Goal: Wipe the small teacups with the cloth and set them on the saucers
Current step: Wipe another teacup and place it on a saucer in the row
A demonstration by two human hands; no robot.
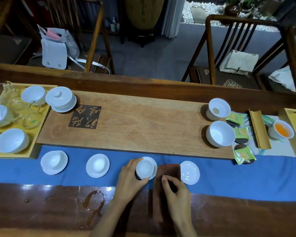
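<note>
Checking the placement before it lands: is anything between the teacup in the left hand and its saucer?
Nothing visible. The left hand holds the teacup directly over the saucer; the brown cloth lies beside it, under the right hand.

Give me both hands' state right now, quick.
Left hand: closed around a small white teacup, over a saucer.
Right hand: fingers curled, pinching the brown cloth lying on the blue runner.

carved characters on tea board [135,124], illegible
</note>
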